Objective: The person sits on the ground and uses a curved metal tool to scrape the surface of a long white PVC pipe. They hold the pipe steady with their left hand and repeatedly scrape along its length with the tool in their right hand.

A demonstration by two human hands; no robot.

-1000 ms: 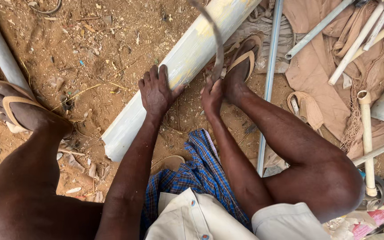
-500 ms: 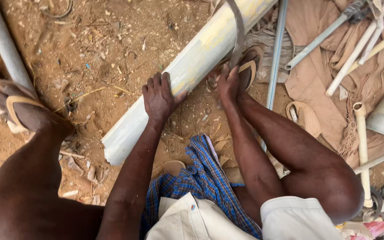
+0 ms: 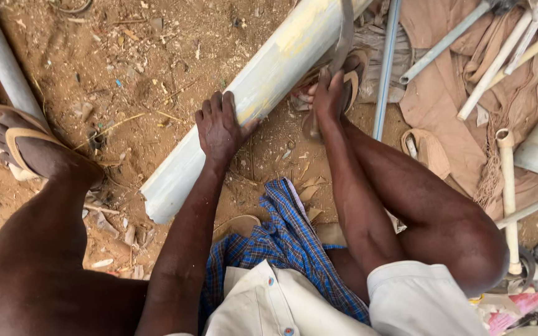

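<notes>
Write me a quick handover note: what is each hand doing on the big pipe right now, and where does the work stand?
Left hand: palm pressed on the big white pipe, which lies slanted on the dirt.
Right hand: gripping a curved grey saw blade set against the pipe's far part.
Right foot in a sandal sits beside the pipe by the blade.
Done: blade is placed on the pipe; how deep the cut is cannot be seen.
Left: the pipe looks to be still in one piece.

Bare reddish dirt ground (image 3: 144, 56), wide pale pipe (image 3: 250, 99) lying across it, tan cloth (image 3: 443, 106), scattered thin pipes (image 3: 505, 186)
</notes>
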